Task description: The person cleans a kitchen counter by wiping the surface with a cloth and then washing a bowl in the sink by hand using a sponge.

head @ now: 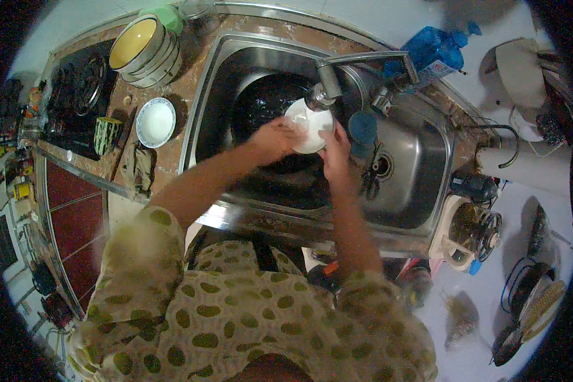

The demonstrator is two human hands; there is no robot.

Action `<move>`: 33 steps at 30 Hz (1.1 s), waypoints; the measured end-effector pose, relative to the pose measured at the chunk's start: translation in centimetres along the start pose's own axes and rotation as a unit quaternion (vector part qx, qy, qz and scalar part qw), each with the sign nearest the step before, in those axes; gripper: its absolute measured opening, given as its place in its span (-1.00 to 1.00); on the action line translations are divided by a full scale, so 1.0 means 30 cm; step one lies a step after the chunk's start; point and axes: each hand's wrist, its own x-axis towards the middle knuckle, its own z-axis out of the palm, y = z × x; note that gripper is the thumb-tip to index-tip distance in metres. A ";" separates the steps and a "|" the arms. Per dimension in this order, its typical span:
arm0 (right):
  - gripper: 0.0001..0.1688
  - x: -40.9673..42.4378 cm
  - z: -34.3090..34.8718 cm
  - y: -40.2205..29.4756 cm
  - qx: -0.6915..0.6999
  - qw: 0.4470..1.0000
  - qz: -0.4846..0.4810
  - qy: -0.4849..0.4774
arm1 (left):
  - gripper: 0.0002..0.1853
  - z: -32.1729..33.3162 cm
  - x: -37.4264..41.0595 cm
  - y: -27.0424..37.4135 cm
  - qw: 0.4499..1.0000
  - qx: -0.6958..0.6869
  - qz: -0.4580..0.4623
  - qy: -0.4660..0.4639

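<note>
A white bowl (319, 125) is tilted under the faucet (332, 79) above the left basin of a steel double sink (205, 110). My right hand (336, 145) grips the bowl's right rim, thumb on the near face. My left hand (278, 139) is at the bowl's left side, its blurred fingers over the surface; whether they grip it cannot be told. Below the hands a large dark round vessel (253, 112) fills much of that basin. A bluish round object (363, 128) sits by the divider, right of my right hand.
Left on the counter are stacked bowls (145, 52), a white bowl with a patterned rim (156, 122), a cut striped gourd (108, 136), a knife (124, 143), a cloth (139, 167) and a cooktop (74, 105). A blue plastic bottle (432, 47) stands behind the right basin (410, 157).
</note>
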 end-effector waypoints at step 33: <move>-0.27 -0.019 -0.061 -0.138 -0.500 0.846 -0.114 0.145 | -0.82 -0.036 0.038 0.157 0.935 -0.189 -0.243 0.178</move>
